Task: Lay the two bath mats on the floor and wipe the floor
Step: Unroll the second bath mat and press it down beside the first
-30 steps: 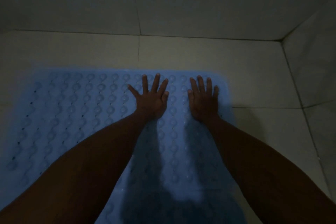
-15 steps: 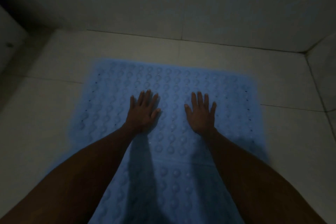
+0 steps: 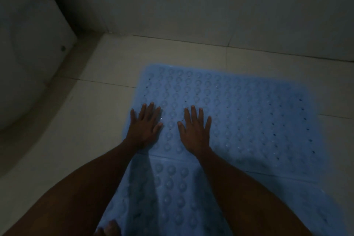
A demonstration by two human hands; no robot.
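- The room is dim; the floor (image 3: 80, 140) is laid with pale tiles whose dark grout lines run across the frame.
- A plain wall (image 3: 210, 5) fills the top of the frame and meets the floor along a line sloping down toward the right.
- In the upper left stands a white rounded fixture (image 3: 28, 53) with a small dark spot on its side; what it is cannot be told.
- A blue bath mat (image 3: 258, 113), studded with rows of bumps and small holes, lies flat on the tiles from the centre to the right of the frame.
- A second blue mat (image 3: 168, 193) lies in the lower centre; a seam line runs where the two meet, just below the hands.
- The left hand (image 3: 144, 126) rests palm down, fingers straight and spread, at the left edge of the upper mat.
- The right hand (image 3: 195, 130) lies flat beside it on the same mat, fingers straight and spread, the two hands apart.
- Toes (image 3: 109, 228) show at the bottom edge, on the lower mat.
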